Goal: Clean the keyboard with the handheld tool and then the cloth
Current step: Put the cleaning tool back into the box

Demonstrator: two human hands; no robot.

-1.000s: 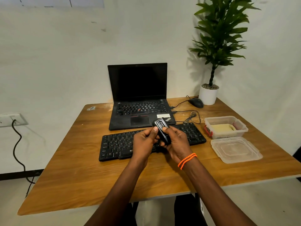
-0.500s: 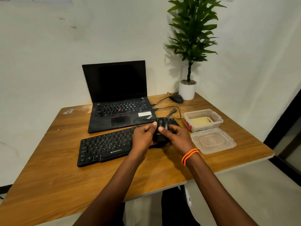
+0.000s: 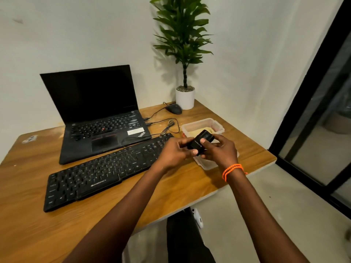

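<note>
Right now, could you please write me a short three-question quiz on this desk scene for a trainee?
1. True or false: both hands hold the tool.
2. Which wrist wears the orange bracelet?
3. What lies just in front of the laptop: A) mouse B) keyboard C) plant?

Key: 1 true: the left hand and right hand both grip it. 2 right. 3 B.

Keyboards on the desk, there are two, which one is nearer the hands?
The separate black keyboard, lying in front of the laptop; its right end runs under the left hand. The laptop's built-in keyboard sits farther back.
</note>
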